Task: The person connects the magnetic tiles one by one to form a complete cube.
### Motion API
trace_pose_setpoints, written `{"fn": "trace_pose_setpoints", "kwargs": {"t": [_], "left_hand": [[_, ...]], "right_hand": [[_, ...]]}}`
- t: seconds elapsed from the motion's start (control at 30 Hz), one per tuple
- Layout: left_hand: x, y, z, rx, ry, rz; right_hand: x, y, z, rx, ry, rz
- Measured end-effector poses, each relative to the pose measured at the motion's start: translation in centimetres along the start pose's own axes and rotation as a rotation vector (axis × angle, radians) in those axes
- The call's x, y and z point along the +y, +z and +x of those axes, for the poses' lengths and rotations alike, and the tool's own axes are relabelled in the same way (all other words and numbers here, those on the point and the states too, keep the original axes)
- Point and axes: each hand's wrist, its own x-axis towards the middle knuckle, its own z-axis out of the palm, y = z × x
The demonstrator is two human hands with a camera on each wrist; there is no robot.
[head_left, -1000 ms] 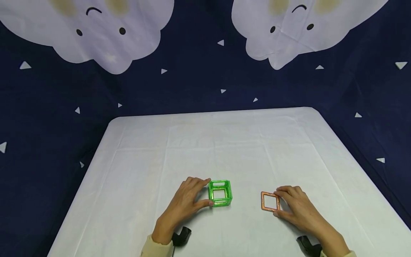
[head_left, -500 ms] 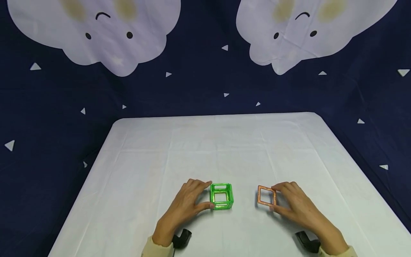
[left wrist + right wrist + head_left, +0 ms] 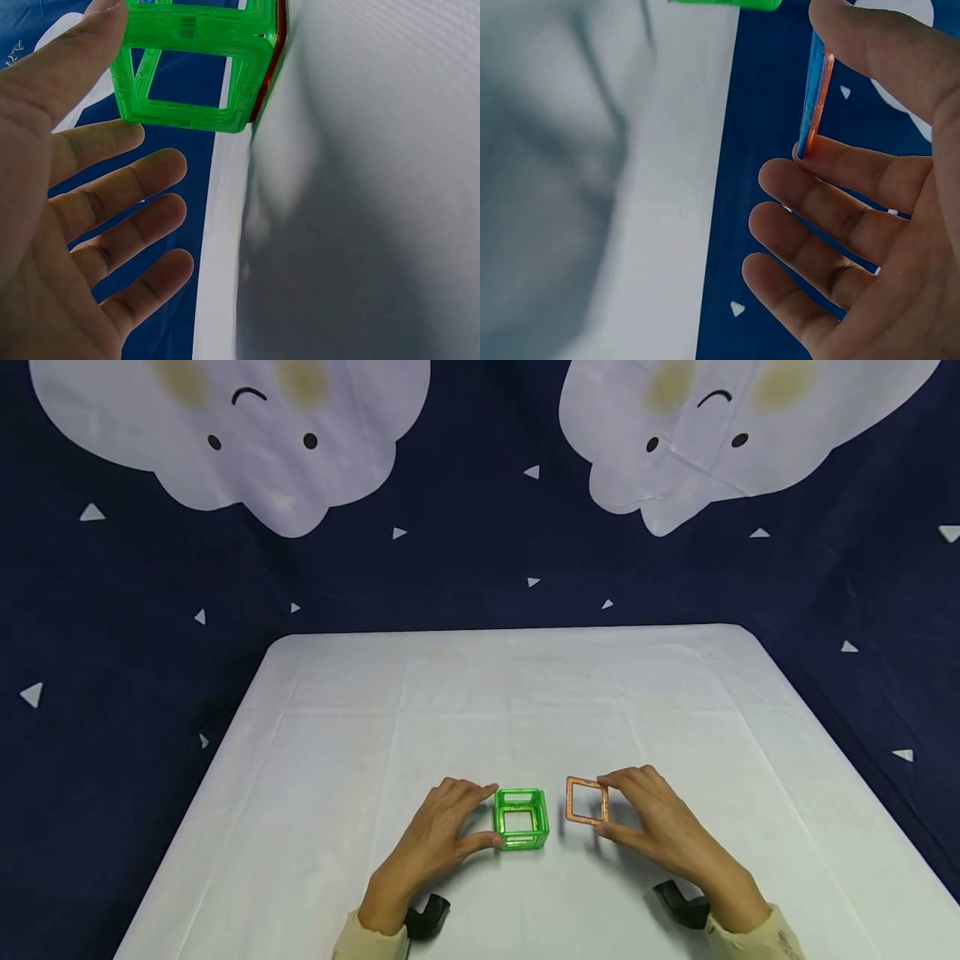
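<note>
On the white table, my left hand point(image 3: 431, 835) grips an open-framed green cube point(image 3: 522, 842) of magnetic tiles, thumb at its near left corner and index finger at its far left corner. The left wrist view shows a red tile point(image 3: 271, 67) along the cube's bottom; the other fingers there stretch out beside it. To the cube's right, my right hand point(image 3: 656, 818) pinches an orange square magnetic tile point(image 3: 569, 802) by its right side between thumb and index finger. Seen edge-on from the right wrist, the orange tile point(image 3: 823, 97) has a blue layer point(image 3: 808, 105) against it. A small gap separates it from the cube.
White cloth point(image 3: 337, 727) with fold creases covers the table. Behind it hangs a dark blue curtain point(image 3: 465, 585) printed with clouds and small white triangles. Black wrist cameras point(image 3: 427, 917) sit under both wrists.
My right hand has carried the orange tile leftward, close to the green cube, and its shadow now lies apart below it. My left hand keeps its hold on the cube in nearly the same place.
</note>
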Motion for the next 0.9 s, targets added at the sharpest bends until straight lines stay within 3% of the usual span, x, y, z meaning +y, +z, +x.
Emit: {"fn": "trace_pose_setpoints", "kwargs": {"t": [0.43, 0.9], "left_hand": [[0.0, 0.0, 0.0, -0.007, -0.004, 0.004], [-0.1, 0.0, 0.0, -0.022, -0.019, -0.001]], "right_hand": [[-2.5, 1.3, 2.9, -0.020, -0.093, 0.057], [-4.0, 2.5, 4.3, -0.069, -0.134, 0.065]]}}
